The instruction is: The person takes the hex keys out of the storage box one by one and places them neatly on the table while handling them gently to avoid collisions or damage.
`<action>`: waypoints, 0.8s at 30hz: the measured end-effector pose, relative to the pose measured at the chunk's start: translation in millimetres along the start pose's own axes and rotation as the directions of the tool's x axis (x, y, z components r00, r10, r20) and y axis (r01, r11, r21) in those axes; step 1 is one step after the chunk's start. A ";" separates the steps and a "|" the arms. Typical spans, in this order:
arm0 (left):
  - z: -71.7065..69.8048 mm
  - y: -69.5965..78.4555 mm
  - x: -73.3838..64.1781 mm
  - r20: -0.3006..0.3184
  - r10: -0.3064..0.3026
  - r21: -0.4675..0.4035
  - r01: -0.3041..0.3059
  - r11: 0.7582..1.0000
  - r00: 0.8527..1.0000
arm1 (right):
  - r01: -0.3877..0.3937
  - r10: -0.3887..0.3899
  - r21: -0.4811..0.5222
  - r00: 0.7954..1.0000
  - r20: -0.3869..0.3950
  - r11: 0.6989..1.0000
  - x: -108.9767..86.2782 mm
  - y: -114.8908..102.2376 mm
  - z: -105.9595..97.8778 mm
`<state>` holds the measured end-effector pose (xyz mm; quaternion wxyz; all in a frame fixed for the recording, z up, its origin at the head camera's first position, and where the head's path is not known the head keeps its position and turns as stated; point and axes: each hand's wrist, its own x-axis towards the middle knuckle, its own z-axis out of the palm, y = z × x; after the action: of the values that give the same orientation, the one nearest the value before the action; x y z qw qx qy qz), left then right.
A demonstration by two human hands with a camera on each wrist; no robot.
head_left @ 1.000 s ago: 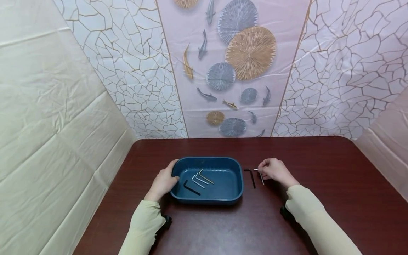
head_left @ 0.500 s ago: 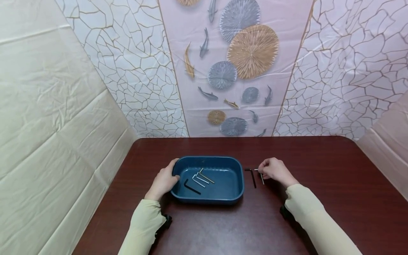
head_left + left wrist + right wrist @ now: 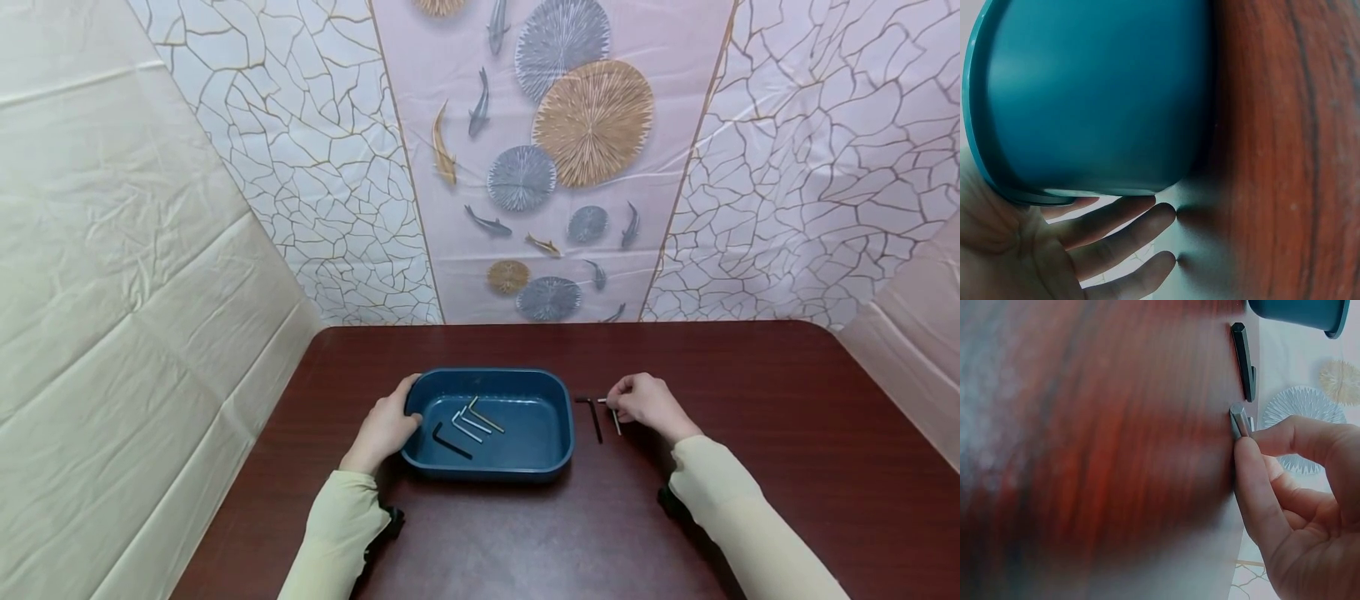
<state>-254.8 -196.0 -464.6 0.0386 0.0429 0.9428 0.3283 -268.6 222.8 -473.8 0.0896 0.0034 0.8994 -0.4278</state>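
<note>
My left hand (image 3: 384, 427) grips the left end of a blue rectangular tray (image 3: 487, 475), thumb over the rim. In the left wrist view, fingers (image 3: 1116, 247) spread along the outside of the tray's wall (image 3: 1097, 94). Right of the tray, my right hand (image 3: 649, 406) pinches a silver hex key (image 3: 1239, 422) between thumb and index finger, low over the table; part of the key is hidden behind the fingers. Just left of it lies a black hex key (image 3: 595, 421). Inside the tray are another black hex key (image 3: 453, 447), two silver hex keys (image 3: 468, 429) and a brass-coloured one (image 3: 487, 417).
The dark red-brown wooden table (image 3: 487, 542) extends around the tray on all sides. Behind its far edge hangs a patterned cloth (image 3: 525, 250) with fish and round motifs. A pale cloth wall (image 3: 150, 333) borders the left side.
The hands, tray and hex keys look almost unchanged; the head view has shifted only slightly.
</note>
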 end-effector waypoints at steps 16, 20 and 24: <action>-0.5 0.5 -1.7 0.009 0.002 -0.010 -0.002 1.000 1.000 | -0.023 0.023 -0.019 1.000 -0.001 1.000 -5.0 -2.8 1.1; -0.1 0.7 -1.6 0.006 0.009 -0.010 -0.009 1.000 1.000 | -0.014 0.014 -0.026 1.000 0.001 1.000 -4.4 -2.3 0.0; -0.1 0.6 -1.6 0.003 0.018 -0.011 -0.018 1.000 1.000 | -0.008 0.008 -0.017 1.000 0.005 1.000 -5.2 -2.8 -0.9</action>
<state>-253.2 -195.7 -464.1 0.0373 0.0517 0.9404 0.3339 -263.8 222.1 -470.3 0.0934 0.0051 0.9027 -0.4200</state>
